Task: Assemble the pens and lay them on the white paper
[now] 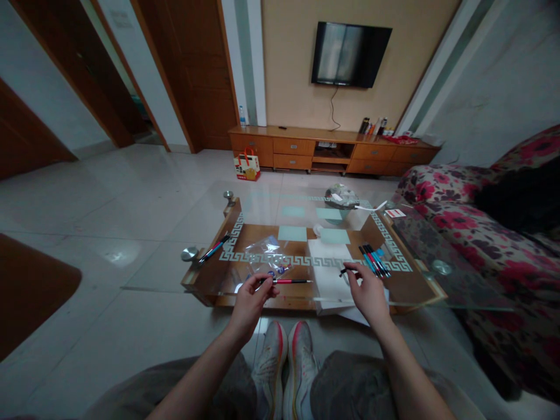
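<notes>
This is a home, by its look a living room. A flat black television [351,55] hangs on the beige wall [289,58] at the top of the frame, right of centre, above a long, low, orange-brown wooden cabinet [293,153] with drawers. A sofa [444,181] in pale fabric with pink and dark flowers fills the right side. A low desk [405,286] of clear glass over brown wood stands at centre, sofa-side. Brown wooden doors [188,64] at upper left and glossy pale floor tiles [144,186] also look domestic.

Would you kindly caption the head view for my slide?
Over a glass table, left hand holds a red pen, right hand a small black piece.
</notes>
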`<state>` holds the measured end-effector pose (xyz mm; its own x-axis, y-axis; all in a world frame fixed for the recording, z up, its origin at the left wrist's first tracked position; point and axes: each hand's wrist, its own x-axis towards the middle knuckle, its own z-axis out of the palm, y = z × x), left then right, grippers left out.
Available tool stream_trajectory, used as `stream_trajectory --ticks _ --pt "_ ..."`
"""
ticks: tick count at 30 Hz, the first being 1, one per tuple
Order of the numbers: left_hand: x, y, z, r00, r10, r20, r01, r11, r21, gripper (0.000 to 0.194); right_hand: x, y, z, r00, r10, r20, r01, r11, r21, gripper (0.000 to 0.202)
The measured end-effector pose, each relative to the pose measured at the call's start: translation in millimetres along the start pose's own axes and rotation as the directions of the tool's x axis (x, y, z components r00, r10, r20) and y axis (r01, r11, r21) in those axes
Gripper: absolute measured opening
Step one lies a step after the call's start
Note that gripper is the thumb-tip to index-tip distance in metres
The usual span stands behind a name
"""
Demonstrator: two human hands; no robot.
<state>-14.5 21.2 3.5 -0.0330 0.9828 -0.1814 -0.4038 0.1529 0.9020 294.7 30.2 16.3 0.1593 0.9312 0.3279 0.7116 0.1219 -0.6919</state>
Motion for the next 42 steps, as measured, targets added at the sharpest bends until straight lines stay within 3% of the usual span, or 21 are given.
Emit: stream_trajectory --ticks 4,9,16,42 --pt "-1 0 -0.5 1.000 0.002 -0.001 -0.002 1.000 0.010 0.034 -3 -25 7 0.990 0.052 0.135 -0.103 0.907 0.409 0.035" --pt "-2 3 0.6 1.000 0.011 -0.022 -0.011 1.000 0.015 0.037 -10 -34 24 0.973 0.099 0.207 -0.200 0.810 0.551 0.036" --pt "-3 4 2.6 0.999 0.010 -0.031 -0.009 1.000 0.018 0.039 -16 -34 33 0.966 0.082 0.247 -0.221 0.757 0.614 0.032" --pt "-4 3 2.3 1.000 -0.004 0.005 0.003 0.999 0.046 0.039 -19 -36 38 0.966 0.029 0.258 -0.172 0.816 0.552 0.033"
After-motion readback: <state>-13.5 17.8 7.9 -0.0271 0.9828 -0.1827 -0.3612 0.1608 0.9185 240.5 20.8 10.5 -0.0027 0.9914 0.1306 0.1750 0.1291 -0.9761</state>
